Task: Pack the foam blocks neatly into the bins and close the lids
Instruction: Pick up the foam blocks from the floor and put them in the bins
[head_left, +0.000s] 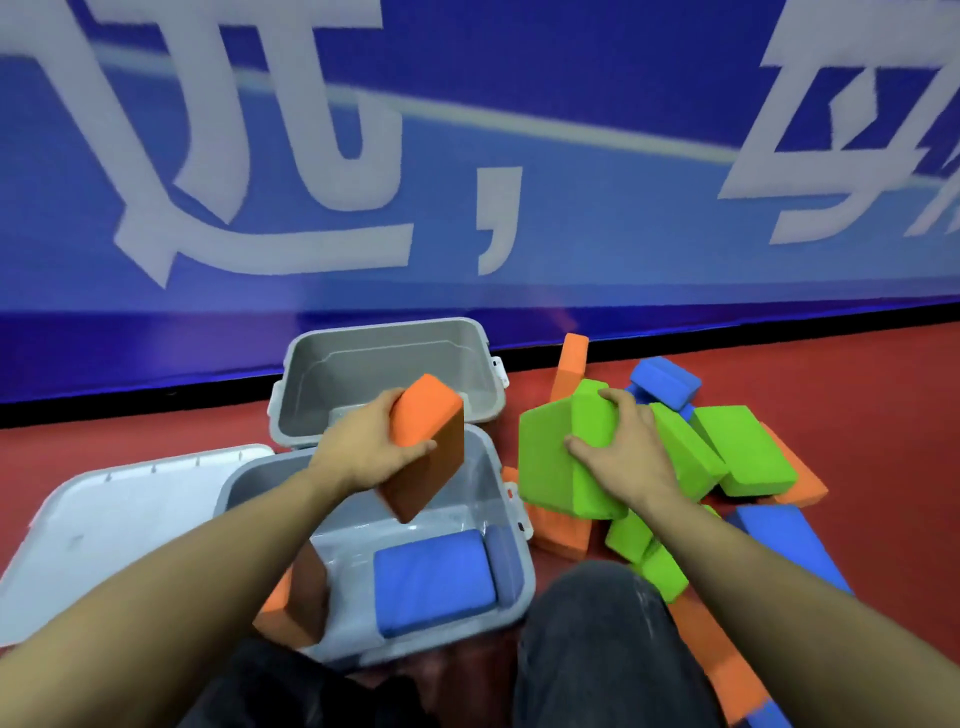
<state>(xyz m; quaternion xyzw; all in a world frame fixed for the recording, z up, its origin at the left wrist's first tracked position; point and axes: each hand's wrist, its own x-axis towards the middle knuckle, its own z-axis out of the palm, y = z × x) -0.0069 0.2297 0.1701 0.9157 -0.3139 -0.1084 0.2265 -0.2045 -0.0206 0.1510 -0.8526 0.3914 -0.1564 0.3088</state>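
Observation:
My left hand (363, 441) grips an orange foam block (428, 447) and holds it tilted above the near grey bin (511, 566). A blue block (434, 579) lies flat on that bin's floor, and an orange block (306, 597) stands against its left wall. My right hand (618, 452) grips a green block (563, 452) at the left of the pile on the floor. The far grey bin (384, 384) stands open with nothing visible in it.
A white lid (119, 514) lies on the red floor, left of the near bin. Green, orange and blue blocks (743, 457) are heaped to the right. A blue banner wall (467, 156) closes off the back. My knee (597, 639) is at the bottom centre.

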